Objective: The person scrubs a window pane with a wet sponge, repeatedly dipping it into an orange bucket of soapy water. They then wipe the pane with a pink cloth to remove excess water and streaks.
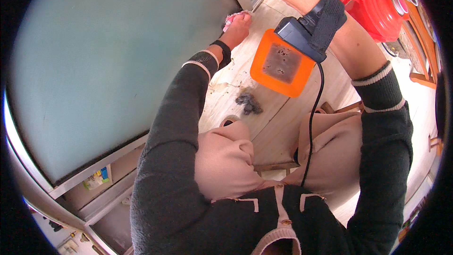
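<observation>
My left hand (237,31) is closed round a crumpled pink and white cloth (230,20), pressed against the lower corner of a frosted glass door panel (108,61). My right arm stretches forward and leftward over the floor. Its hand lies past the upper edge of the picture, so its fingers are hidden. Below that forearm stands an orange square basin (264,79) with dark, murky water (281,63) and a little foam in it. On the tiles nearer to me lies a dark grey, wet-looking clump (248,103).
A red plastic jug (375,16) stands at the far right beside brown wooden furniture legs (422,33). Small dirt specks and smears mark the pale floor (222,82). A black cable (310,146) hangs from the device on my right wrist. The door's metal frame (99,165) runs along my left.
</observation>
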### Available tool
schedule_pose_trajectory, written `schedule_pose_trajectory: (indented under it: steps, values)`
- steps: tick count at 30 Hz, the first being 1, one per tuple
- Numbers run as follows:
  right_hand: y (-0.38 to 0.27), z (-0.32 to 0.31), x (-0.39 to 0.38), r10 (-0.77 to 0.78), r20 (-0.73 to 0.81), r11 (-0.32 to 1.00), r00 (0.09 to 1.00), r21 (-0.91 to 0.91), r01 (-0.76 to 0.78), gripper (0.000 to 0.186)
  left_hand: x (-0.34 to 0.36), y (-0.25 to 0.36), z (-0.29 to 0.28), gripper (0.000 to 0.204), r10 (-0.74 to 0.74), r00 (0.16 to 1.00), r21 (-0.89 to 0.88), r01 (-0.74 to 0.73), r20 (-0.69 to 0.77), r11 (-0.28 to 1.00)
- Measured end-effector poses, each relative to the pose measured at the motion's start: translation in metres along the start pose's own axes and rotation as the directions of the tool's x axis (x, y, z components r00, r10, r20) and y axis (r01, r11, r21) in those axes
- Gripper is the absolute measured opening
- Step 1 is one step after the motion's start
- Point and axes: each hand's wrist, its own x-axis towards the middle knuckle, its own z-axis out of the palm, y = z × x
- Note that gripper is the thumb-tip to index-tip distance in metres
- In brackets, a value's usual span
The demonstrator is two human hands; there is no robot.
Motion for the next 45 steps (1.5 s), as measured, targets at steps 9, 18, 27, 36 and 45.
schedule_pose_trajectory:
  steps: [9, 18, 27, 36, 45]
  values:
    - [0.003, 0.015, 0.002, -0.059, -0.130, 0.998, 0.990, -0.029, 0.056, 0.061, -0.096, 0.026, -0.028, 0.020, 0.140, 0.963, -0.036, -0.135, 0.229, 0.990]
    - [0.017, 0.021, -0.002, -0.058, -0.166, 0.986, 0.984, 0.145, 0.082, 0.057, -0.226, 0.059, -0.045, 0.021, 0.118, 0.945, -0.056, -0.106, 0.304, 0.993]
    - [0.060, 0.030, 0.026, -0.099, -0.335, 0.995, 0.937, -0.064, 0.082, 0.075, -0.342, 0.085, -0.058, 0.019, 0.048, 0.927, -0.181, 0.021, 0.371, 0.983]
    - [0.035, 0.028, 0.019, 0.114, -0.101, 0.921, 0.988, 0.384, -0.067, 0.065, -0.436, 0.121, -0.070, 0.044, -0.074, 0.847, -0.315, 0.275, 0.526, 0.909]
    - [-0.004, 0.052, -0.016, 0.030, -0.084, 0.985, 0.996, 0.172, -0.016, 0.044, -0.495, 0.167, -0.093, 0.023, -0.212, 0.656, 0.038, 0.269, 0.724, 0.962]
